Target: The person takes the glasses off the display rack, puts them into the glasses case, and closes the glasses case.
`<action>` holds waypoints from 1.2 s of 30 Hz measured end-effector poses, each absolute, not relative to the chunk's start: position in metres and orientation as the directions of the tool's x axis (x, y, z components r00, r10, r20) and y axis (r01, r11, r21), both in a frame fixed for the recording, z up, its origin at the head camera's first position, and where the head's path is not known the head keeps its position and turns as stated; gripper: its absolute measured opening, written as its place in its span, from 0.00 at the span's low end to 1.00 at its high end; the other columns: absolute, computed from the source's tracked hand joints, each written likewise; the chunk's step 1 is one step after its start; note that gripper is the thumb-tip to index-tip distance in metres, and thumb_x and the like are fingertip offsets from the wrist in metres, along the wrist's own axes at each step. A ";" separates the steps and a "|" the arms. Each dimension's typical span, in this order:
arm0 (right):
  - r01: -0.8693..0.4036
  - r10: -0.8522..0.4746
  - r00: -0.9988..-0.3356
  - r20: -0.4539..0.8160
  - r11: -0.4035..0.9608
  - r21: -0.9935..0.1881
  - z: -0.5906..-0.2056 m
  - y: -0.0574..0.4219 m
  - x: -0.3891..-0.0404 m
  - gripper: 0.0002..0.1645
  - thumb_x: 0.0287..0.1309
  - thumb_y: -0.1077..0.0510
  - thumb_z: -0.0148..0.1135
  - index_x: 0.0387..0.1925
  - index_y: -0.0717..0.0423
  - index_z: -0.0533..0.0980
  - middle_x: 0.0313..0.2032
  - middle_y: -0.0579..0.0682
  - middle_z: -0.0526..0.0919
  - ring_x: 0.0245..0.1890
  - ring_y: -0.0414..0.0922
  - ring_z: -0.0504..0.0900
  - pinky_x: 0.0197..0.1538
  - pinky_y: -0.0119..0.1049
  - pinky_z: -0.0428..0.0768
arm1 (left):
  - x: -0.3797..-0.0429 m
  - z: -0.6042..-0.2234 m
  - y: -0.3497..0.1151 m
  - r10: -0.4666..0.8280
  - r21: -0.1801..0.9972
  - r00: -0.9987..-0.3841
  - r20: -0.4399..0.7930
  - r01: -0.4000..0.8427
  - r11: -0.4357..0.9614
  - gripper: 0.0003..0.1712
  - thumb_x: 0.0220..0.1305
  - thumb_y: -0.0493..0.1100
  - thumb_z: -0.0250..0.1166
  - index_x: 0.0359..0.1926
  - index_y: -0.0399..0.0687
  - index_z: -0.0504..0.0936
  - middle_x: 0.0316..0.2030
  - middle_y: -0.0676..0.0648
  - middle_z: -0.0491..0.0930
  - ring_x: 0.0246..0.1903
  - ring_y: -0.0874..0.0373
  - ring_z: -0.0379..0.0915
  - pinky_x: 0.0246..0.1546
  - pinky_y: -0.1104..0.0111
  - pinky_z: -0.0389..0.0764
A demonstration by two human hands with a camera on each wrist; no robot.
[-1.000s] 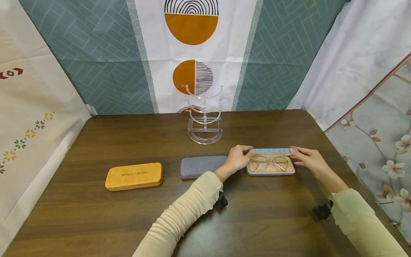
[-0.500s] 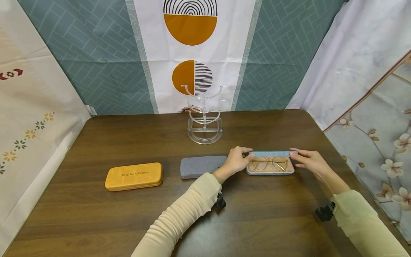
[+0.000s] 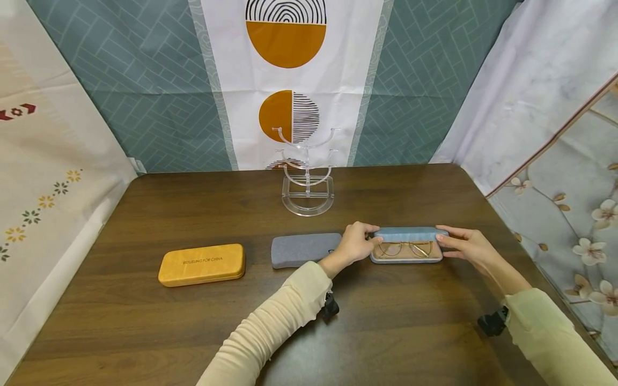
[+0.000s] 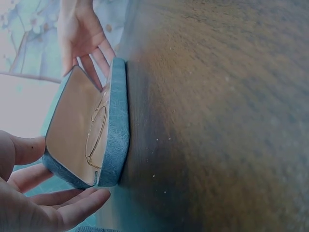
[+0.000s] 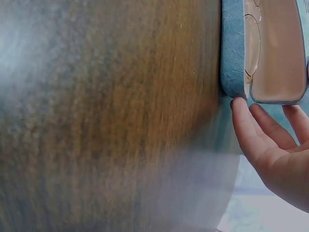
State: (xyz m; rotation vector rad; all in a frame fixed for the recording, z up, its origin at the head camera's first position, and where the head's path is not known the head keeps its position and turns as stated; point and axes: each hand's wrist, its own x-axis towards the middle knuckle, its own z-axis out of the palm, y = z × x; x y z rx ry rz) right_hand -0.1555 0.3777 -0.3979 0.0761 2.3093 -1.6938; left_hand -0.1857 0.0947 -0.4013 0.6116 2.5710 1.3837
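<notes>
A light blue glasses case (image 3: 407, 260) lies on the table at the right, its lid (image 3: 409, 234) tilted partway over the base. Inside, on the beige lining, rest thin gold-framed eyeglasses (image 3: 419, 250), their upper part hidden by the lid. My left hand (image 3: 356, 242) pinches the lid's left end, thumb on the front edge and fingers behind, as the left wrist view shows on the lid (image 4: 72, 125). At the other end, my right hand (image 3: 468, 246) holds the lid between thumb and fingers. Other right fingertips (image 5: 237, 102) are right at the base's end in the right wrist view.
A grey glasses case (image 3: 301, 251) lies just left of my left hand, partly behind it. Farther left is a closed yellow glasses case (image 3: 201, 266) with lettering. A clear tiered display stand (image 3: 308, 198) stands at the back of the brown table (image 3: 212, 209).
Both hands have swung the blue case's lid forward and down, so its outside now shows and more of the eyeglasses is covered. The other cases and the stand have stayed put.
</notes>
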 end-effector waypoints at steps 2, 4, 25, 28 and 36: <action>0.202 -0.125 -0.960 -0.251 0.310 -0.929 -0.398 0.378 -0.155 0.40 0.59 0.53 0.58 0.64 0.72 0.54 0.40 0.35 0.74 0.40 0.33 0.78 0.43 0.38 0.78 | -0.186 -0.401 0.094 0.430 0.820 -0.901 0.057 0.288 0.494 0.17 0.57 0.40 0.64 0.48 0.39 0.80 0.34 0.44 0.82 0.17 0.64 0.58 0.20 0.77 0.62; 0.208 -0.127 -0.959 -0.255 0.303 -0.930 -0.399 0.379 -0.155 0.39 0.59 0.54 0.58 0.64 0.70 0.56 0.39 0.34 0.75 0.40 0.35 0.78 0.43 0.38 0.78 | -0.186 -0.401 0.094 0.424 0.816 -0.903 0.066 0.294 0.498 0.17 0.56 0.40 0.65 0.47 0.39 0.81 0.34 0.45 0.82 0.18 0.65 0.58 0.20 0.77 0.62; 0.110 -0.169 -0.966 -0.196 0.420 -0.901 -0.405 0.378 -0.149 0.37 0.54 0.62 0.63 0.59 0.78 0.59 0.58 0.77 0.57 0.39 0.29 0.76 0.42 0.38 0.78 | -0.183 -0.402 0.096 0.463 0.768 -0.884 -0.054 0.260 0.586 0.23 0.54 0.35 0.65 0.53 0.37 0.76 0.53 0.41 0.73 0.32 0.59 0.69 0.36 0.74 0.69; 0.111 -0.158 -0.967 -0.201 0.449 -0.887 -0.404 0.379 -0.151 0.37 0.54 0.61 0.63 0.59 0.76 0.60 0.58 0.76 0.58 0.39 0.27 0.75 0.43 0.39 0.78 | -0.184 -0.402 0.098 0.455 0.784 -0.887 -0.085 0.222 0.579 0.25 0.53 0.33 0.65 0.55 0.38 0.75 0.54 0.41 0.73 0.33 0.55 0.73 0.35 0.74 0.71; 0.106 -0.128 -0.973 -0.191 0.487 -0.867 -0.400 0.375 -0.153 0.36 0.55 0.58 0.62 0.59 0.75 0.60 0.57 0.74 0.62 0.41 0.29 0.74 0.43 0.36 0.78 | -0.183 -0.402 0.095 0.464 0.823 -0.878 -0.117 0.177 0.541 0.28 0.53 0.36 0.66 0.57 0.40 0.73 0.56 0.43 0.71 0.56 0.54 0.65 0.44 0.70 0.72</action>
